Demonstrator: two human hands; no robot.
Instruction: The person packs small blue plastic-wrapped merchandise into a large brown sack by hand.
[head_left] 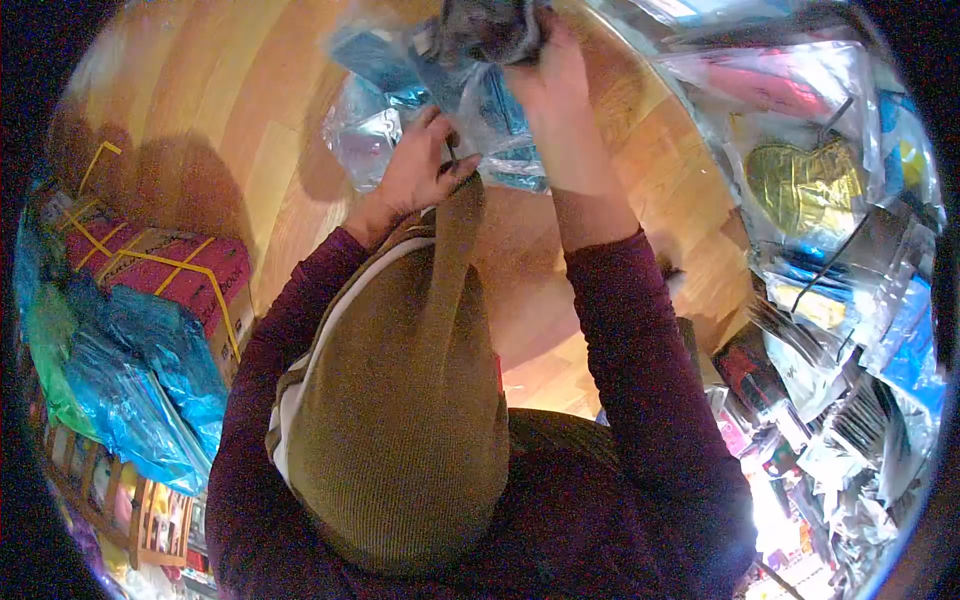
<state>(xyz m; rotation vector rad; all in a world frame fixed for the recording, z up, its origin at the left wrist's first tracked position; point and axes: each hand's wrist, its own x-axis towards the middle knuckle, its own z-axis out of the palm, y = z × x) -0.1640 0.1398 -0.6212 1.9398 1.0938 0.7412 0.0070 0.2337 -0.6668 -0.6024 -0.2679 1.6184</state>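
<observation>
A clear bag [440, 110] of blue packets is being gripped overhead by both hands, the left hand [420, 170] pinching its lower edge, the right hand [555, 100] clutching its top, above the wood floor [230, 100].

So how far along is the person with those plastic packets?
Nothing shows as finished. In hand: left hand and right hand both grip a clear packet with blue contents. Left: heaps of packets at the right and blue bags beside a strapped box.

Warm dim light, strong fisheye bending and black vignette at edges, glare blown out right of the maroon sleeve [650, 400], packets blurred.
</observation>
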